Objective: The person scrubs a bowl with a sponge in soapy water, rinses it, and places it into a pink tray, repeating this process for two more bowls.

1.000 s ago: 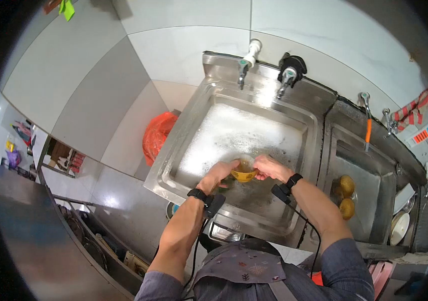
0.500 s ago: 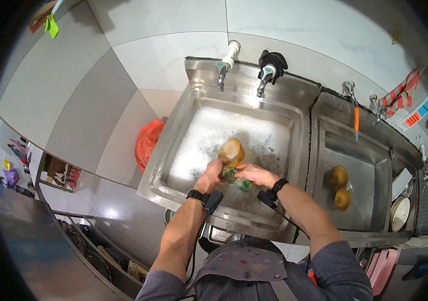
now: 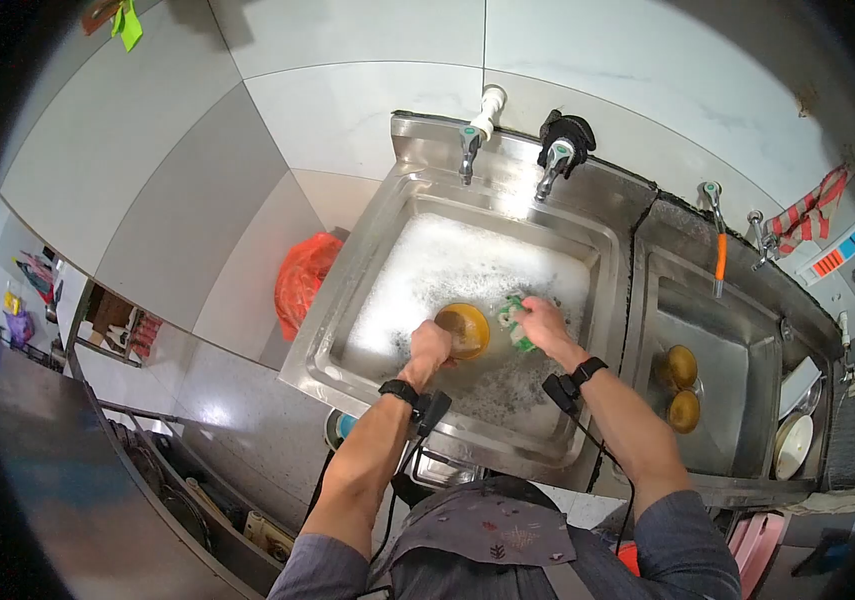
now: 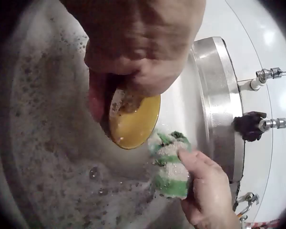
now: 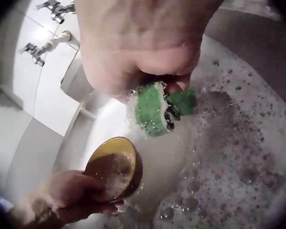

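My left hand (image 3: 430,345) grips a yellow bowl (image 3: 471,330) by its rim, over the soapy water of the left sink. Its yellow inside faces up in the head view, with brownish, sudsy liquid in it. In the left wrist view the bowl (image 4: 136,125) looks tilted, and the hand covers part of its rim. My right hand (image 3: 544,325) holds a crumpled green-and-white striped scrub cloth (image 3: 519,335) just right of the bowl, apart from it. Wet and bunched, the cloth (image 5: 151,109) hangs below the right fingers in the right wrist view.
White foam (image 3: 427,250) covers much of the left sink (image 3: 347,300). Two taps (image 3: 469,150) stand behind it, one with a black glove-like thing (image 3: 569,130). Two golden bowls (image 3: 682,368) lie in the right sink (image 3: 737,400). A red plastic bag (image 3: 304,285) is at left.
Half a second ago the bowl showed its underside, with the cloth close by; now its inside faces up. My right hand has moved right with the cloth, away from the bowl.
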Motion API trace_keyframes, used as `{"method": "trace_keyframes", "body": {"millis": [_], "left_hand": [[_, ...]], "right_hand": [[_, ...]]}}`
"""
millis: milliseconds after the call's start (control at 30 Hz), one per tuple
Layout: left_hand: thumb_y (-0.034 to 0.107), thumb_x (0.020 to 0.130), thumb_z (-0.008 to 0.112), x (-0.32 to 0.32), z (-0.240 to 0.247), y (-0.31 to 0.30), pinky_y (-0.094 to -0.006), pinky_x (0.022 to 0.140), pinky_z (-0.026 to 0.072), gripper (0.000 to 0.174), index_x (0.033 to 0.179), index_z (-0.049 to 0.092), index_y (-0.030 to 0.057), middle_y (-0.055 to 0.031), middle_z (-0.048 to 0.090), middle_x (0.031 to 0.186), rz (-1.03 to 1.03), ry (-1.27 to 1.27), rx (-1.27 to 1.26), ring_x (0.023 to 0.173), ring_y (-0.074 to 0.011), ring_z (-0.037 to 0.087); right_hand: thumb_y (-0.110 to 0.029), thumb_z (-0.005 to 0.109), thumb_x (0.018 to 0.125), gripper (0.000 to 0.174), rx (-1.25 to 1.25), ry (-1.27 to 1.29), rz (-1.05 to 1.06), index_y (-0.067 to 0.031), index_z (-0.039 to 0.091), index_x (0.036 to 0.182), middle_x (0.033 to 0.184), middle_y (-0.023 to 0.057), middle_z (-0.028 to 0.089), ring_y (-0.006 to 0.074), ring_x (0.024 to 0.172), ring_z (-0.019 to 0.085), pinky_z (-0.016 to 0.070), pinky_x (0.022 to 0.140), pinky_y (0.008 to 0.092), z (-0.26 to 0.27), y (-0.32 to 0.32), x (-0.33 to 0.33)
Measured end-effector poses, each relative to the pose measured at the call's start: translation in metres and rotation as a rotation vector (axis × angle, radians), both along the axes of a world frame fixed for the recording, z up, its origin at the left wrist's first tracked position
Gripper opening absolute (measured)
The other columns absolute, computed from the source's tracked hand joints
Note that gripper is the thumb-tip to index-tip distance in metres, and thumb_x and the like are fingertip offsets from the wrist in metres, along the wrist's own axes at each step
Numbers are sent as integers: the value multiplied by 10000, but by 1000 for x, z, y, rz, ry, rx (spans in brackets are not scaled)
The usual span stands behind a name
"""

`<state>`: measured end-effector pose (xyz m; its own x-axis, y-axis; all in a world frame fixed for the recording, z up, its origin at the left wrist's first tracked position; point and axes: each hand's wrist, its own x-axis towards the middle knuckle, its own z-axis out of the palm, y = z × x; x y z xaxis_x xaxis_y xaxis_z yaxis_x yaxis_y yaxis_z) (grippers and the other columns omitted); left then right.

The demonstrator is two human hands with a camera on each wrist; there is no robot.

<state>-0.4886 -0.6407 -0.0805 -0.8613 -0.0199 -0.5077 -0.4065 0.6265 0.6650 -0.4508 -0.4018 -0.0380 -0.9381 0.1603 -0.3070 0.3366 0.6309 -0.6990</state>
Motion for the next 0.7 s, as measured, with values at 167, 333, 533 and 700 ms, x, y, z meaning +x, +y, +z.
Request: {"method": "trace_keyframes", "body": {"millis": [167,333,533,700], "left_hand": [[66,886,550,10,35,11,-419,556,617,314,1103,652,-137,-243,727,938,-63,-39,138,704,-338,741],[62,904,527,10,26,14,-381,480,588,270,1066,649,-116,-225,711,906,-119,-174,265,618,-340,716],[83,939,493,20,20,21,-372,450,561,386,1297,466,-58,-229,666,987,58,-106,439,584,-296,686],[54,902,478,17,0,24,-421,521,583,445,1332,436,-53,-303,650,1105,115,13,170,836,-399,712]], "right_hand": [[-261,631,933,419,21,162,258,20,607,1243,1116,210,671,351,986,647,502,882,449,-19,-25,5],[-292,659,926,501,239,418,422,-1,554,1319,1165,224,660,380,1034,641,500,913,446,-16,-37,1],[-337,686,920,512,169,344,258,3,555,1279,1042,198,660,406,964,636,507,894,473,-43,-51,-10],[-360,640,949,402,-275,-364,-84,6,645,1115,826,131,634,279,672,611,505,552,424,-35,-62,3]]}}
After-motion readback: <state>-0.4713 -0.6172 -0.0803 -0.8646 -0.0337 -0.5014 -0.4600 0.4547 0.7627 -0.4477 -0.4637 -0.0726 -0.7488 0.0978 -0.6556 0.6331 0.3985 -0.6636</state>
